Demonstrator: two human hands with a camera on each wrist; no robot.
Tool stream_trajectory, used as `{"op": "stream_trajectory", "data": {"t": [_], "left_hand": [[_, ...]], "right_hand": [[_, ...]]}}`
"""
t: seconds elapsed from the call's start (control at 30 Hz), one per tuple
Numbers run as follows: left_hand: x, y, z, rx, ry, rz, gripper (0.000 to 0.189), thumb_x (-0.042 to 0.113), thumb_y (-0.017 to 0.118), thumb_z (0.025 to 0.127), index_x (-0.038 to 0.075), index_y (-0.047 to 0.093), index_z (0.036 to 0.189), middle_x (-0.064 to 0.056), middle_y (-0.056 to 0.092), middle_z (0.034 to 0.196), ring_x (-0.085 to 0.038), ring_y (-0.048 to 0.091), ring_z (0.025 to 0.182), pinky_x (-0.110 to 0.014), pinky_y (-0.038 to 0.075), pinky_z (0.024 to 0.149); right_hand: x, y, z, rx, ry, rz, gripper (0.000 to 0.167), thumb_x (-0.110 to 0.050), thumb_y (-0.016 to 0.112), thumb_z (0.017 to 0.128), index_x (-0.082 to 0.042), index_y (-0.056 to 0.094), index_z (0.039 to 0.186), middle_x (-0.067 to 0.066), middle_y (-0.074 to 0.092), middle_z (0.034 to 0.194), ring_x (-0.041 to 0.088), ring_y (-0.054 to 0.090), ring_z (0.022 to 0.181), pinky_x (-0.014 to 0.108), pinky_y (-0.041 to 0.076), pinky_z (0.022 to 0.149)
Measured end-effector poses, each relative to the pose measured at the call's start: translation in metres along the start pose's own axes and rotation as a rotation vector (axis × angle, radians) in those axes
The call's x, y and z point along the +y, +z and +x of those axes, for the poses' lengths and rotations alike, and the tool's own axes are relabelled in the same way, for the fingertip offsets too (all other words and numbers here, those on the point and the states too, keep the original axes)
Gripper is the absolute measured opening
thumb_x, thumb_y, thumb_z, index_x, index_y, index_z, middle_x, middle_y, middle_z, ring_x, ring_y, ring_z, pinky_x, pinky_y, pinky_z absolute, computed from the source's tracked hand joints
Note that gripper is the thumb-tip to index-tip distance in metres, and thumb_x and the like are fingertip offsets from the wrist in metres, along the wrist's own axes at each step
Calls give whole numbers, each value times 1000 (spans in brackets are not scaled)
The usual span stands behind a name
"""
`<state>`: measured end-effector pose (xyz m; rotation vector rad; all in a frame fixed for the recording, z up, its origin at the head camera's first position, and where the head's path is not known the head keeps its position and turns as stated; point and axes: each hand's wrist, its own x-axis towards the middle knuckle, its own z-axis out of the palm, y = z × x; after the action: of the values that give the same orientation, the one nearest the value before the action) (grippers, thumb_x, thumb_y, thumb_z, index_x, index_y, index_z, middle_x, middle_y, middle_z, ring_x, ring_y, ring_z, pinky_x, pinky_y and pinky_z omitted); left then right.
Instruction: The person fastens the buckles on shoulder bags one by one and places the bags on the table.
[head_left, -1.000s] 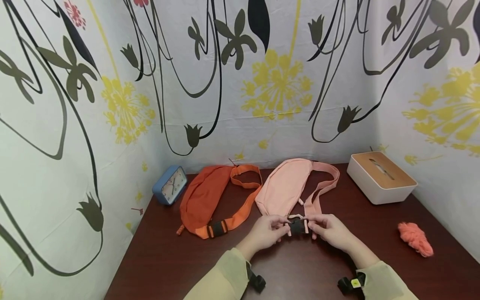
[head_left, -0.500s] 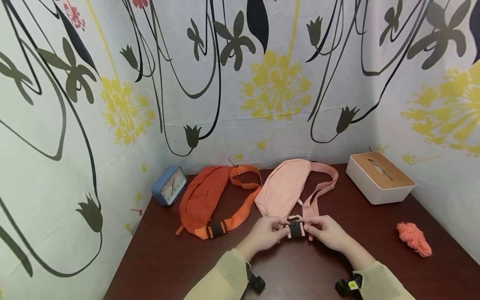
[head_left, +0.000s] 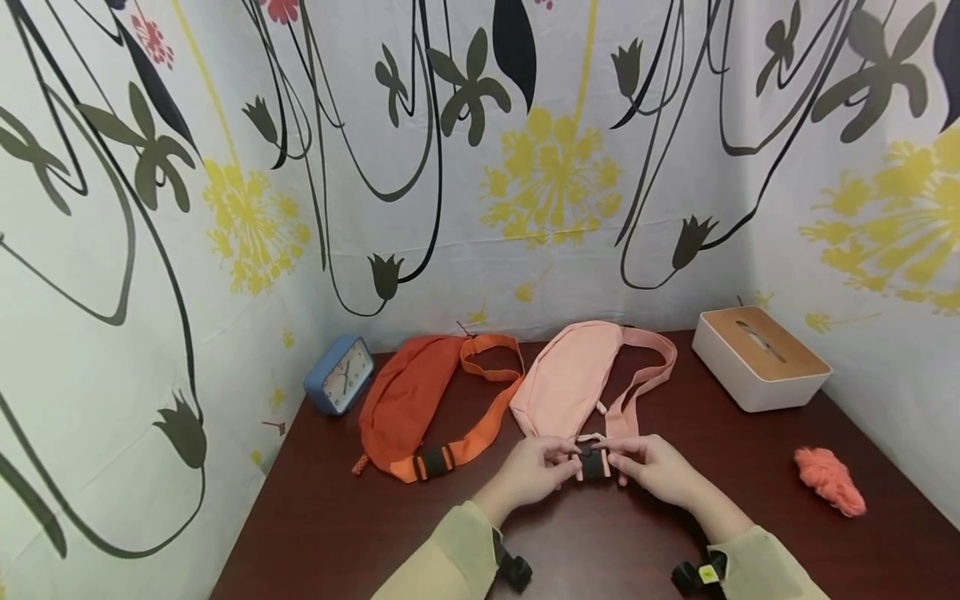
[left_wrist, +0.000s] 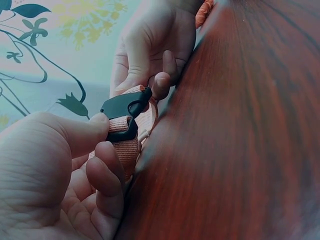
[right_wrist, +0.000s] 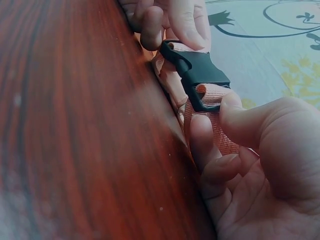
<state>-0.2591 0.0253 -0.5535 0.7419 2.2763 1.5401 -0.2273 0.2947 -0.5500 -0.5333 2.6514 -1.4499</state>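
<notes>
A black side-release buckle [head_left: 594,464] on the pink waist bag's strap is held between both hands, low over the table. My left hand [head_left: 527,472] pinches its left end, thumb on top and fingers beneath. The right hand [head_left: 662,472] pinches the opposite end in the same way. In the left wrist view the buckle [left_wrist: 119,106] appears with its two halves joined, pink webbing looped through each end. The right wrist view shows the same buckle [right_wrist: 202,70] with no gap between halves. The pink waist bag [head_left: 566,379] lies just behind the hands, its strap [head_left: 660,354] curving round at right.
Left of the pink bag lies an orange waist bag [head_left: 408,396], its own buckle [head_left: 434,462] fastened. A blue alarm clock [head_left: 340,375] stands at the back left. At right are a white tissue box [head_left: 765,392] with a wooden lid and a coral yarn bundle [head_left: 829,481].
Over the last second the right hand has shifted slightly left, and the two strap ends at the buckle have drawn closer together. The left hand keeps its place and grip.
</notes>
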Motion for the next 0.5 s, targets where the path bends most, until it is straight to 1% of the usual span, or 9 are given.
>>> {"op": "stream_trajectory", "data": {"t": [0.27, 0.37, 0.5], "left_hand": [[-2, 1, 0, 7, 1, 13, 20, 22, 78, 104, 13, 82, 120, 6, 76, 83, -1, 62, 62, -20, 53, 62], [-3, 1, 0, 3, -7, 19, 20, 23, 78, 104, 14, 82, 121, 7, 76, 84, -1, 63, 62, -20, 53, 63], [-4, 1, 0, -2, 2, 26, 20, 23, 77, 104, 14, 81, 122, 7, 77, 84, 0, 62, 62, -19, 53, 63]], "right_hand": [[1, 1, -1, -16, 4, 31, 31, -12, 68, 108, -1, 74, 137, 1, 71, 70, 5, 59, 64, 24, 43, 59], [1, 2, -1, -22, 6, 37, 31, -12, 68, 109, -1, 74, 138, 2, 71, 71, 7, 60, 63, 24, 43, 59], [0, 2, -2, -18, 5, 38, 31, -13, 68, 109, -2, 74, 138, 2, 71, 71, 9, 63, 65, 24, 44, 63]]}}
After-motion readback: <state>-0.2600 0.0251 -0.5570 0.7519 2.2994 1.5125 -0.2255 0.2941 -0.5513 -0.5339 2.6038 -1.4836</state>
